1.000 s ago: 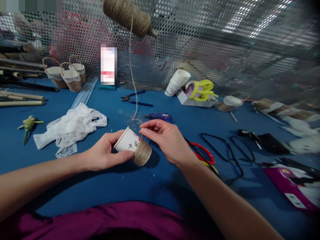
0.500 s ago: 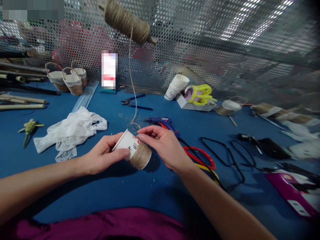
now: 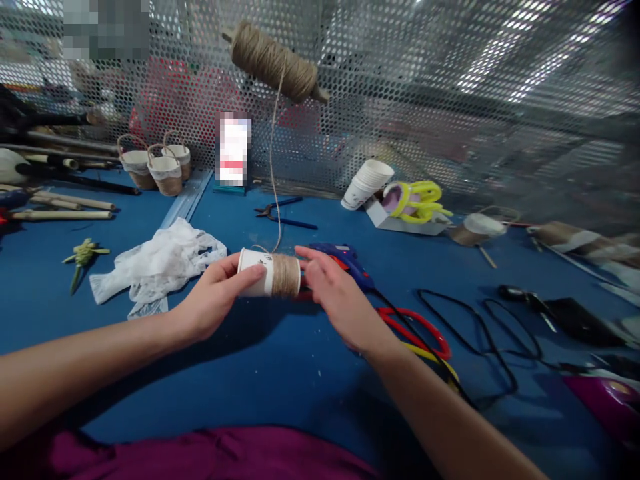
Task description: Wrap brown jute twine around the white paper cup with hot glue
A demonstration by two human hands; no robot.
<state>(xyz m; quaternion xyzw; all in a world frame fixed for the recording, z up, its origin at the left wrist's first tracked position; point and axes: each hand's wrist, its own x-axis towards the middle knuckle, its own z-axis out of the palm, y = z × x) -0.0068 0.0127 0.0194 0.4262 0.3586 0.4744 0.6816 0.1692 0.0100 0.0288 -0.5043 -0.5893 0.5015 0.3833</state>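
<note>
My left hand point(image 3: 213, 297) grips a white paper cup point(image 3: 257, 285) lying sideways, thumb in front and fingers behind. Brown twine point(image 3: 287, 276) is wound round the half of the cup near its base; the rim half is bare with printed marks. My right hand point(image 3: 340, 303) is at the base end, its fingers apart and partly hidden behind the cup; whether they touch it is unclear. A loose strand of twine point(image 3: 273, 153) runs from the cup up to a hanging spool point(image 3: 273, 60). Behind my right hand lies a blue glue gun point(image 3: 345, 257).
White lace point(image 3: 160, 263) lies to the left, with several sticks point(image 3: 70, 215) beyond. Finished small baskets point(image 3: 167, 177) stand at the back left. Pliers point(image 3: 287, 217), stacked paper cups point(image 3: 367, 183) and yellow-handled scissors point(image 3: 423, 200) are toward the back. Black cable point(image 3: 480, 327) loops on the right.
The cup has turned from tilted to nearly level and lifted slightly. My right hand has released its pinch by the twine and moved to the base, fingers spread. The view has shifted left.
</note>
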